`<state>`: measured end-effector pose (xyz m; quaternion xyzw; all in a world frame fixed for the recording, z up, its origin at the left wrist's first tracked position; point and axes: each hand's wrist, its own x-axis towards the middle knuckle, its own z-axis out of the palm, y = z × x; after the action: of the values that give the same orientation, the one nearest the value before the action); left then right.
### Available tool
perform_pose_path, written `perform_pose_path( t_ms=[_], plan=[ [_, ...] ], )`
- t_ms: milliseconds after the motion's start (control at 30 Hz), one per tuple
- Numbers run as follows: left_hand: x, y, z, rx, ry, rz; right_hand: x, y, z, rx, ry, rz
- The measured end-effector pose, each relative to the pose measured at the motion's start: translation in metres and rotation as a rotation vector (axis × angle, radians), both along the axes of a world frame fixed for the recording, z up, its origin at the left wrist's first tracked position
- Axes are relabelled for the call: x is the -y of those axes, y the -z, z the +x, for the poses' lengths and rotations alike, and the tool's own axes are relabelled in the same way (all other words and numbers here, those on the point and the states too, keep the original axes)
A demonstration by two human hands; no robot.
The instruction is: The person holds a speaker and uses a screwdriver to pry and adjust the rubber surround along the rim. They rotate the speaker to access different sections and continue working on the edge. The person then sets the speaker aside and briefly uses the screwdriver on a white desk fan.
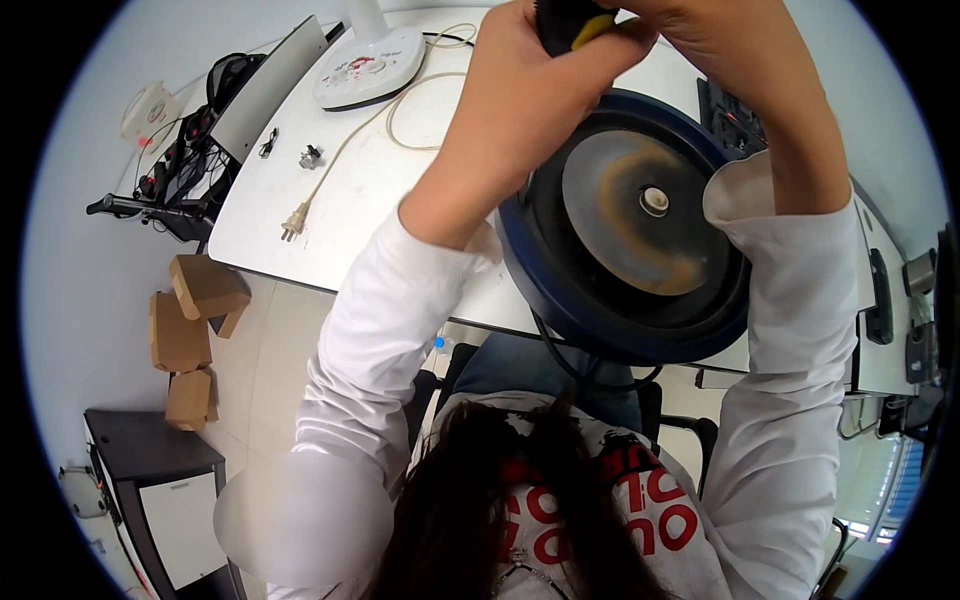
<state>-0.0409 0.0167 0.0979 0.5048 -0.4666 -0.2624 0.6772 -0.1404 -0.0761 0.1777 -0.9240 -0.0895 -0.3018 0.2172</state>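
Observation:
My left hand point(535, 85) is closed around the black-and-yellow handle point(575, 22) of a tool at the upper edge; the tool's working end is not visible. Close beside it, my right hand point(735, 45) bends in over the handle's top, but its fingers are mostly cut off by the frame. Below both hands, a round dark blue appliance point(625, 345) rests tilted at the table's front edge, against my lap. Inside its black hollow is a grey metal disc point(610, 215) with brown scorch marks and a small pale centre knob point(655, 202). A black cord point(590, 383) loops under it.
On the white table point(262, 225) stand a white appliance base point(370, 68), its pale cord ending in a plug point(293, 222), and a small metal part point(310, 156). Cardboard boxes point(180, 332) and a dark cabinet point(150, 450) are at left. Black equipment point(735, 118) sits right of the appliance.

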Motion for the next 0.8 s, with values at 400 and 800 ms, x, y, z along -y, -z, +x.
perform_pose_path(
  t_ms=[400, 800],
  plan=[
    [0.023, -0.002, 0.049, -0.333, 0.908, 0.091, 0.001, 0.007, -0.003, 0.103, -0.061, 0.059],
    [0.025, 0.005, 0.036, -0.222, 0.677, -0.034, 0.009, 0.004, -0.007, 0.030, -0.241, 0.060]
  ],
)
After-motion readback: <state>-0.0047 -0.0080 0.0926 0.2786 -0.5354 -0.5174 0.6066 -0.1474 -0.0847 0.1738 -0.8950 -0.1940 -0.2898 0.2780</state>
